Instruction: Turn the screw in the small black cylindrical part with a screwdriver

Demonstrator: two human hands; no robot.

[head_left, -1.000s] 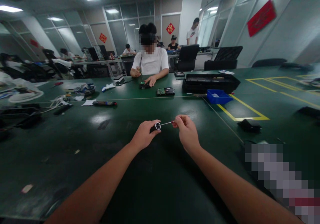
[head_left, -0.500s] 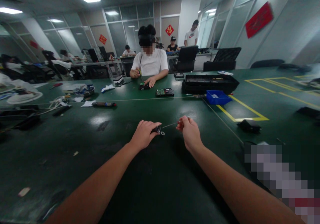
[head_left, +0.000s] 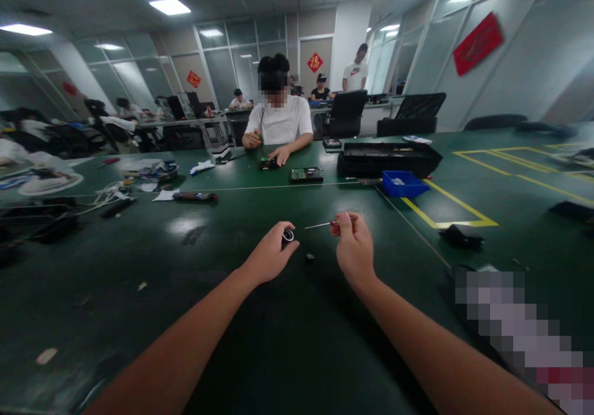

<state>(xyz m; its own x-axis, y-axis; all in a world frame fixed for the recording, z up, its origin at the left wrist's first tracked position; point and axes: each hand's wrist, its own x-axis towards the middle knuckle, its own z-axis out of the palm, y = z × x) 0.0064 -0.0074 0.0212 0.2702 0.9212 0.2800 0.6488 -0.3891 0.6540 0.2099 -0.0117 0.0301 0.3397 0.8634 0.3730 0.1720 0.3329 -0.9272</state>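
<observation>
Left hand [head_left: 271,257] clenched on cylinder [head_left: 288,235], right hand [head_left: 353,245] grip pinching screwdriver [head_left: 325,224]; I judge small part [head_left: 309,257] already off, on desk [head_left: 208,242], cylinder's 4 o'clock.

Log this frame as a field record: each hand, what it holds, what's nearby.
left: left hand closed on a small cylinder with a shiny ring end
right: right hand pinches a thin tool with a red grip, its tip apart from the cylinder
between hands: small dark piece lying on the green table
farther back: blue bin, black case, circuit board
others: co-worker seated across
</observation>
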